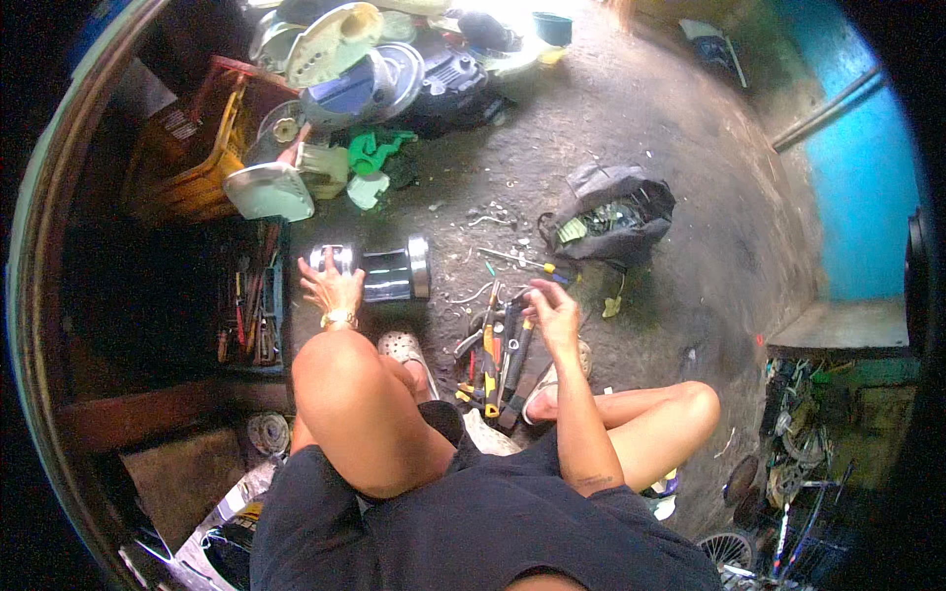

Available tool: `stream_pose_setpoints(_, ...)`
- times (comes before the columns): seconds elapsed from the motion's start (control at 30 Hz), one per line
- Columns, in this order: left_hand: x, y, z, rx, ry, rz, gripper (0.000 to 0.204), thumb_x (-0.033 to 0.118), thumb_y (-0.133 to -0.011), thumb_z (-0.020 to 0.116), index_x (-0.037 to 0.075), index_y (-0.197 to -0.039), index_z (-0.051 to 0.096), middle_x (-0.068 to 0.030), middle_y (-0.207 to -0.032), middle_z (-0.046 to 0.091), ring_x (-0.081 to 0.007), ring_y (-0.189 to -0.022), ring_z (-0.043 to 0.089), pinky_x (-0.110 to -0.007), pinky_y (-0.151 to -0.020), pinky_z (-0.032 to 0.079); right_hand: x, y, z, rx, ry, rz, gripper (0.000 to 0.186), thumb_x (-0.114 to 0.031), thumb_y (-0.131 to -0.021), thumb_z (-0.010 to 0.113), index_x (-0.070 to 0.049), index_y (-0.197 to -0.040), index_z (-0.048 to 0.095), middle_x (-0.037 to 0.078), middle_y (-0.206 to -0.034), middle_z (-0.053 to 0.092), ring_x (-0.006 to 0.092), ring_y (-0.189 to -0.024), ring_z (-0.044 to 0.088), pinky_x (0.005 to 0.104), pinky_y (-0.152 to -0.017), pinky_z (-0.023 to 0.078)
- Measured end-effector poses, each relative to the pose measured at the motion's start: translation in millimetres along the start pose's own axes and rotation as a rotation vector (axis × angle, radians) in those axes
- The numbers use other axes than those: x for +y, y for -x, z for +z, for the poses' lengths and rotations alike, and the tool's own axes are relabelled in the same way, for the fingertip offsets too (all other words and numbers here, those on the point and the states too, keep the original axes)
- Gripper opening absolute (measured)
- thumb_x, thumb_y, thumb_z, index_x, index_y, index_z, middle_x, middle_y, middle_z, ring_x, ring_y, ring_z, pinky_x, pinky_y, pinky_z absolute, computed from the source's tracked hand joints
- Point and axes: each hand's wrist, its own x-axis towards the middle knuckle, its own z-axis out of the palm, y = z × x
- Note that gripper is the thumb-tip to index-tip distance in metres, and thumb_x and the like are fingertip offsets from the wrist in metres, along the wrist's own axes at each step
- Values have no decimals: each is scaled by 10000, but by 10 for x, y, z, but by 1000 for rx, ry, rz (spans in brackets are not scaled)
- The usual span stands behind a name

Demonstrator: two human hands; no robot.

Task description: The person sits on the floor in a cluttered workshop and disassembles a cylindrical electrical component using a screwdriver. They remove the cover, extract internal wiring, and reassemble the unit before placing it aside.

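My left hand (333,289) rests with spread fingers on the silver end (333,258) of a shiny black and silver cylindrical appliance (387,277) lying on the floor. My right hand (555,315) is over a small heap of hand tools between my feet. Its fingers are curled together; whatever is between them, if anything, is too small to make out. In the heap lie a yellow and black handled tool (490,369) and a dark-handled tool (519,355). A screwdriver with a yellow handle (545,267) lies just beyond.
A dark open bag (616,215) full of small parts sits ahead to the right. Fan parts and plastic covers (365,84) are piled at the far left, near an orange chair (222,148). A tool crate (261,295) stands left; bicycle parts (788,473) lie at the right.
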Motion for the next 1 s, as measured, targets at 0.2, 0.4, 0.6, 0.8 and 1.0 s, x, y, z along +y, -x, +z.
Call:
stream_pose_setpoints(0.2, 60, -206, -35, -172, -116, -27, 874, 620, -717, 707, 273, -1476, 446, -130, -1607, 159, -478, -1351, 324, -669, -1025, 348, 1631, 193, -15, -41, 635, 147, 408, -283, -826, 725, -77, -1175, 680, 168, -1038, 729, 270, -937, 714, 402, -827, 544)
stream_pose_setpoints(0.4, 70, -285, -31, -221, -126, 81, 994, 839, -702, 593, 270, -1497, 416, -153, -1610, 195, -461, -1397, 280, -701, -1036, 306, 2253, 733, 298, -21, 839, 450, 403, -333, -824, 679, -82, -1139, 670, 196, -1096, 697, 388, -1059, 651, 480, -915, 501)
stream_pose_setpoints(0.6, -179, -380, 195, -40, -242, 416, 908, 731, -856, 506, 8, -1405, 491, -148, -1496, 449, -362, -1449, 297, -634, -1113, 247, 2088, 608, 376, 110, 824, 532, 383, -338, -817, 688, -95, -1107, 626, 199, -1150, 592, 395, -1081, 608, 505, -925, 490)
stream_pose_setpoints(0.8, -116, -195, 23, -76, -218, 431, 821, 708, -821, 593, 162, -1426, 495, -143, -1493, 428, -384, -1432, 304, -655, -1023, 336, 1973, 451, 340, 399, 886, 360, 387, -277, -848, 681, -68, -1140, 536, 185, -1143, 582, 415, -1046, 604, 525, -870, 495)
stream_pose_setpoints(1.0, -242, 35, -226, -212, -275, 586, 1157, 691, -591, 798, 184, -1517, 325, -144, -1567, 287, -412, -1473, 191, -690, -962, 409, 1780, 746, 623, -120, 1006, 464, 595, -399, -799, 743, -48, -1192, 467, 268, -1064, 674, 453, -1022, 656, 530, -868, 516)
